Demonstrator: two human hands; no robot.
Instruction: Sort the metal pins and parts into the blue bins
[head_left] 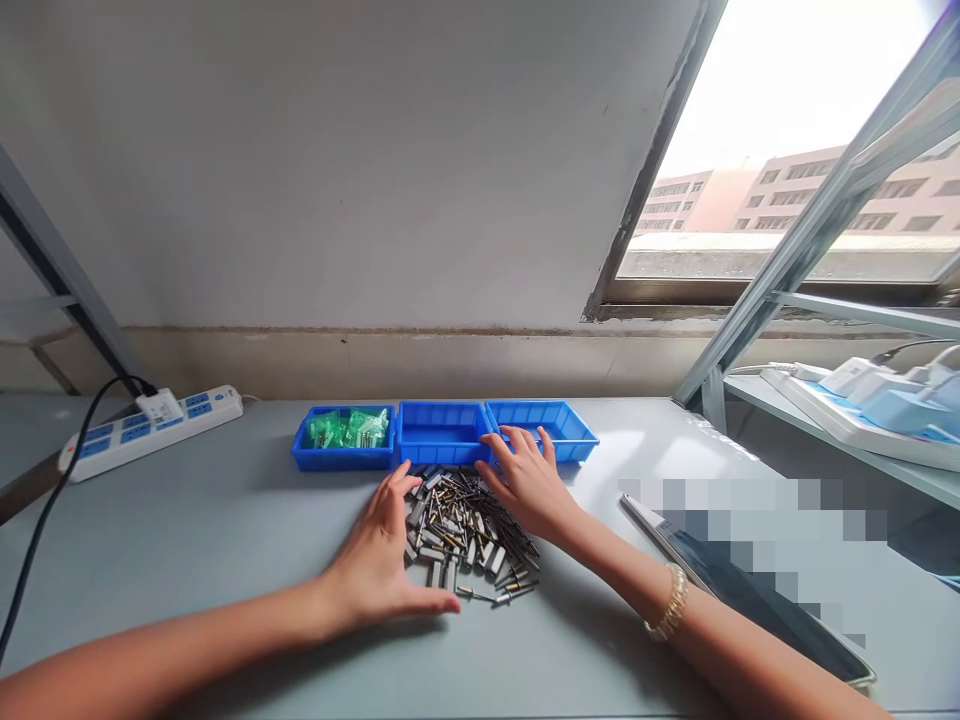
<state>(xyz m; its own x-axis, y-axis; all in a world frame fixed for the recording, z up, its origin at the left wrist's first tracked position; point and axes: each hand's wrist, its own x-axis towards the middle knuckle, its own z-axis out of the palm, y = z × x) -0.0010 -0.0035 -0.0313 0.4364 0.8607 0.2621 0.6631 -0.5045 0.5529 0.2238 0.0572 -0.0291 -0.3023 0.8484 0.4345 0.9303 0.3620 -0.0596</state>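
Note:
A heap of small metal parts lies on the table between my hands, mixing rivet-like pins with thin stems and short silvery blocks. My left hand curves around the heap's left side, thumb and fingers spread wide. On the other side, my right hand hovers over the heap's upper right edge, fingers apart, near the front walls of the bins. Behind the heap stand three blue bins in a row. The left bin holds green plastic bags; the middle bin and right bin show bare floors.
A white power strip with a black cable lies at the left. To the right is a flat dark-screened device, partly pixelated. Metal shelf posts rise at both sides, and a wall stands behind the table.

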